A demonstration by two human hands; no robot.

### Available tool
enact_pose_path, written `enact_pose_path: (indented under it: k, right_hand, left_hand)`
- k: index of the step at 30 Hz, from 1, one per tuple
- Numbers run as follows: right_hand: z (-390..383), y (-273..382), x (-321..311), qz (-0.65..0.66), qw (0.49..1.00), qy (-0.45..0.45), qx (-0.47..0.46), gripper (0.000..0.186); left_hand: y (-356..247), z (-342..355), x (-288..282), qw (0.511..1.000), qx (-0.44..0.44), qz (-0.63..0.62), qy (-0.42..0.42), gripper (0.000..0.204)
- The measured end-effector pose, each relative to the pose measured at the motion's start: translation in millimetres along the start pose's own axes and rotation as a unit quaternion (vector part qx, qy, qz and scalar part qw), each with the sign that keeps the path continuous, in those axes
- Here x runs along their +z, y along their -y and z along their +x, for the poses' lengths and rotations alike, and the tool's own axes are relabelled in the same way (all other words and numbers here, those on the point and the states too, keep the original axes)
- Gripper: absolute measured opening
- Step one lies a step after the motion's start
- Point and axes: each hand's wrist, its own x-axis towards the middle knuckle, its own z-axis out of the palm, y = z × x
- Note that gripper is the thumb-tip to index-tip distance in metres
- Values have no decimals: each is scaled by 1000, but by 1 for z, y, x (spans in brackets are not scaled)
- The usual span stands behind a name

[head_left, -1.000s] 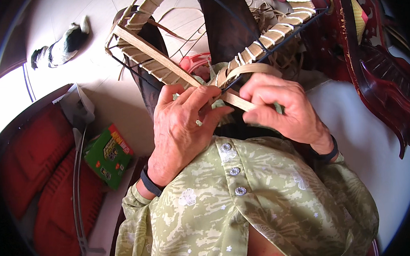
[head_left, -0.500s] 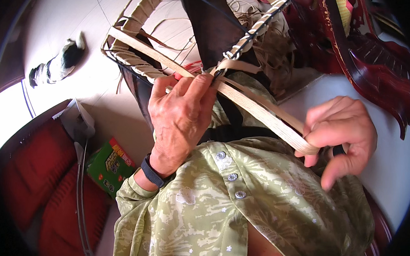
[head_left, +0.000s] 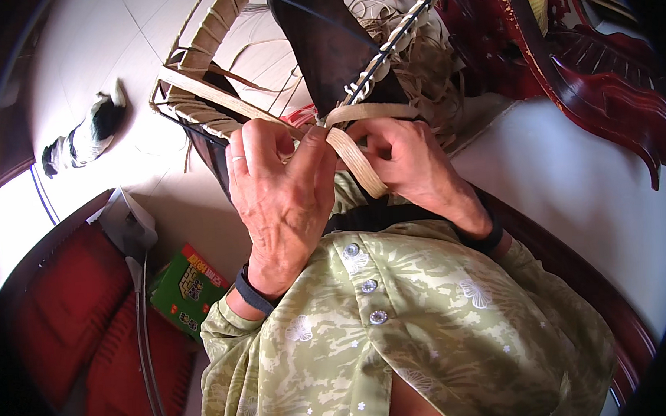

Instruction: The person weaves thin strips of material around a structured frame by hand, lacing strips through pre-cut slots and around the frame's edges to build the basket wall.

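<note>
My left hand pinches the corner where a pale flat strap meets a dark metal frame wrapped in tan bands and white cord. My right hand is closed just right of that corner, thumb and fingers drawn in on the loose strap, which loops down between my hands. Its fingertips are partly hidden behind the strap. The wrapped frame side rises at upper left over my dark-clad legs.
A pile of loose strips lies beyond the frame. Carved dark-red furniture stands at right. A black-and-white animal lies on the tiled floor. Red cushions, a metal stand and a green box are at lower left.
My right hand swung out right and down pulling a long strap loop, then came back beside my left hand at the corner; the loop is now smaller. My left hand stayed at the corner.
</note>
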Motion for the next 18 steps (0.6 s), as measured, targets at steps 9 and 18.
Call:
enact_pose_path:
  k: [9, 18]
  right_hand:
    - [7, -22, 10, 67, 995, -45, -63, 16]
    - [-77, -164, -85, 39, 928, -56, 365, 22]
  left_hand:
    - [14, 21, 3, 989, 143, -23, 33, 18]
    - [0, 18, 7, 990, 127, 42, 49, 23]
